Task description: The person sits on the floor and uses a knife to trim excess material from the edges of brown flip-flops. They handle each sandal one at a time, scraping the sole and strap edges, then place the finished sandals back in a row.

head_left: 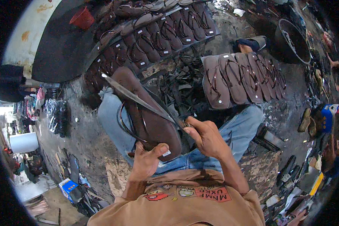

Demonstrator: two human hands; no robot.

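My left hand (148, 156) grips the heel end of a brown flip-flop (154, 130), its thumb on top beside a small white sticker. The toe end points away from me, over my left knee, and a shiny dark strap stands up from the sole. In my right hand (207, 137) are large scissors (139, 101), gripped by the handles at the sole's right edge. One long pointed metal blade lies slantwise over the flip-flop; the other blade is mostly hidden. Along that edge shows a dark layer of sole material.
Ahead lie rows of brown flip-flops (147, 47), with another row (231, 79) at the right. Dark offcuts (182, 84) cover the floor between my legs. A black tub (295, 41) stands far right, a red bucket (82, 19) far left. Someone's sandalled foot (246, 48) shows behind the right row.
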